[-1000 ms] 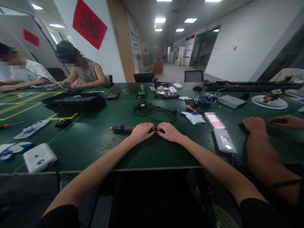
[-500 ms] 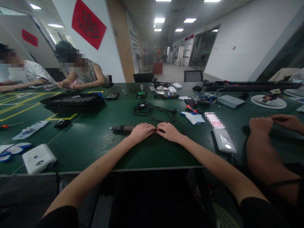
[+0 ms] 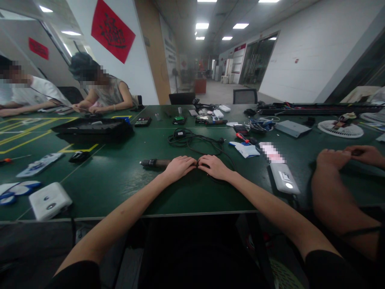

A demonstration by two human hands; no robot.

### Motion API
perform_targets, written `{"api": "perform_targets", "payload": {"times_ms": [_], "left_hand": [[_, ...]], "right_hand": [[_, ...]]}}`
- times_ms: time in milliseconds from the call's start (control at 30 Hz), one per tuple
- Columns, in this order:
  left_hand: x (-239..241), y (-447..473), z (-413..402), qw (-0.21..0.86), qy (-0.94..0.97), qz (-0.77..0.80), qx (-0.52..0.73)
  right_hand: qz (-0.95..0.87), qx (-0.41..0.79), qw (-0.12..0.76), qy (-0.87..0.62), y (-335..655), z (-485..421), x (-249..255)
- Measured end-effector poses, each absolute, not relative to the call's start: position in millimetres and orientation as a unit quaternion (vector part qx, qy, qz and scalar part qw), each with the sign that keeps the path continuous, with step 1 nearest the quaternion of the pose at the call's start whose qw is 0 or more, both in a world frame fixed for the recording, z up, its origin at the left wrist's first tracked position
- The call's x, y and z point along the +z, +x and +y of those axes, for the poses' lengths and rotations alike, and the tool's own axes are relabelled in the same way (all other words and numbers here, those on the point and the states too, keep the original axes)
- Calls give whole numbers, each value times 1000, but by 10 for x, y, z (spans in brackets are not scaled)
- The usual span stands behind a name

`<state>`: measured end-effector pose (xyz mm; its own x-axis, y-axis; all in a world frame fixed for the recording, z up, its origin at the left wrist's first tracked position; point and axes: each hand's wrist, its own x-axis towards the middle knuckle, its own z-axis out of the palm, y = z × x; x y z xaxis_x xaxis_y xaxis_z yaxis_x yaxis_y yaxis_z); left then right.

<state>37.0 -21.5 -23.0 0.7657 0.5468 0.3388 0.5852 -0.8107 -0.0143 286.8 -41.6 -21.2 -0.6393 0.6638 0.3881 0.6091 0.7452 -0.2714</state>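
Observation:
An electric screwdriver (image 3: 153, 163) lies along the green table, its dark chuck pointing left. My left hand (image 3: 180, 166) is closed around the rear of its body. Close beside it, my right hand (image 3: 213, 166) pinches at the screwdriver's tail end, where a black cord seems to join; the fingers cover the joint. A loose coil of black cord (image 3: 192, 138) with a small black box (image 3: 180, 133) on it lies just beyond both hands, and one stretch runs down behind my right hand.
A white device (image 3: 50, 200) sits near the left edge, a black tray (image 3: 92, 127) farther back. To the right are a blue-white packet (image 3: 246, 149), a red-handled screwdriver (image 3: 242, 137) and a grey-white handheld device (image 3: 283, 178). A co-worker's hands (image 3: 335, 157) work at far right; two people sit back left.
My hands stay almost in place, with only a slight shift of the right fingers. The co-worker's hands at the right have moved a little, showing a small dark object.

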Motion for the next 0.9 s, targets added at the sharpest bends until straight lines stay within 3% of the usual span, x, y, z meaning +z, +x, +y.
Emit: {"api": "perform_targets", "payload": {"times_ms": [600,900], "left_hand": [[-274,353,-51,52,-932,-316,-168],[-259,-517,434,52,-874,-454,-165]], "right_hand": [[-883,22,265,-387,2872,-438,-180],[-847,23,317,-426,2953,-415,-136]]}}
